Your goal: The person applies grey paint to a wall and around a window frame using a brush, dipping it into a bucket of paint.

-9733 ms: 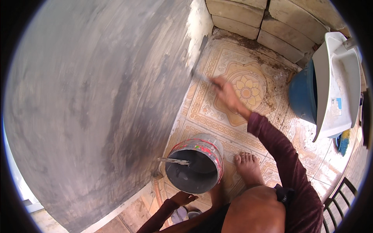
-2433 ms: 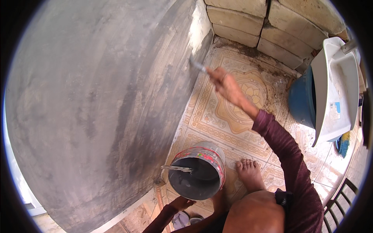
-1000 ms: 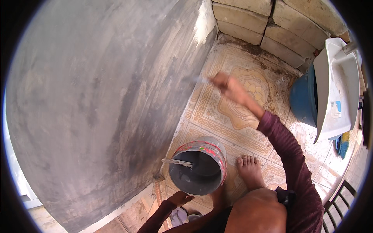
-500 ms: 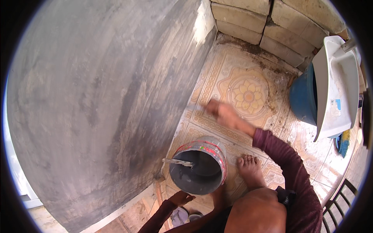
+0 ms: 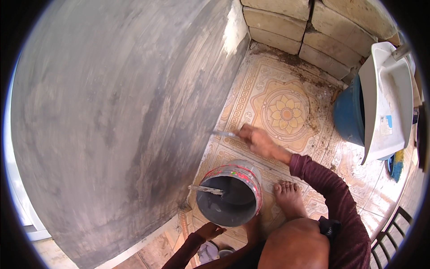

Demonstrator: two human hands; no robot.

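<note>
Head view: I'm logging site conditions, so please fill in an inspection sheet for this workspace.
Surface: patterned tile floor, dirty along the blocks.
Job's things: grey-streaked wall with a pale patch; bucket of dark grey material, stick across its rim; slim tool, type unclear.
Clutter: blue tub, white basin, blue-and-yellow bristled item.
Hands: right hand grips the slim tool near the wall's lower edge; left hand is by the bucket, grip unclear.
Cables: nothing seen for certain.
Surroundings: stacked blocks; bare foot beside the bucket.
</note>
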